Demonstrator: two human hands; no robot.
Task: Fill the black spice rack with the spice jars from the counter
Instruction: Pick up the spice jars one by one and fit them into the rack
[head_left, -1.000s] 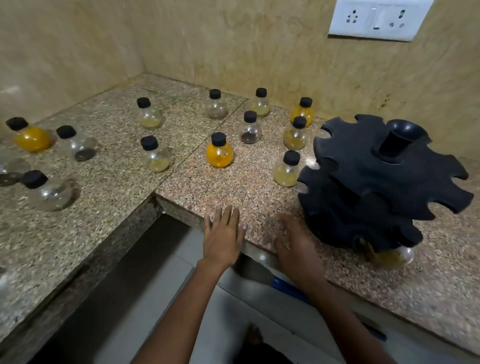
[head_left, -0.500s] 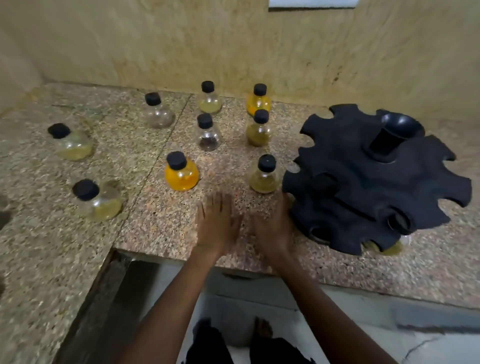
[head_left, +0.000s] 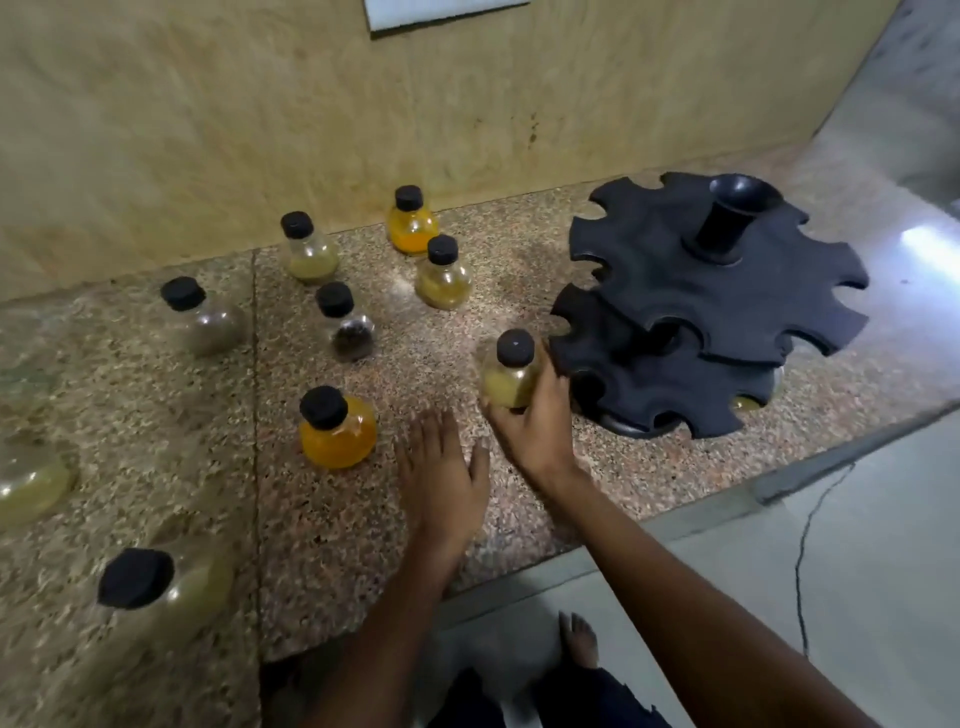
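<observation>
I am seeing the right hand (head_left: 535, 415) wrapping its fingers around a round-bellied clear glass jar of pale yellow powder with a black cap (head_left: 510, 375), which is standing upright on the speckled granite counter (head_left: 426, 332) just beside the lower tier of the two-tier black notched plastic spice rack (head_left: 711, 306). The left hand (head_left: 441, 478) is lying flat on the stone with fingers straight, holding nothing, just left of the right wrist. A bright orange jar with a black cap (head_left: 337, 428) is sitting near its fingertips. Farther back I am making out a dark-seed jar (head_left: 345, 322), a grey-brown jar (head_left: 202, 317), two olive-yellow ones (head_left: 444, 273) (head_left: 307, 248) and another orange one (head_left: 410, 221) by the beige wall (head_left: 208, 130). One yellowish jar (head_left: 748, 402) is peeking out under the rack's lower tier.
</observation>
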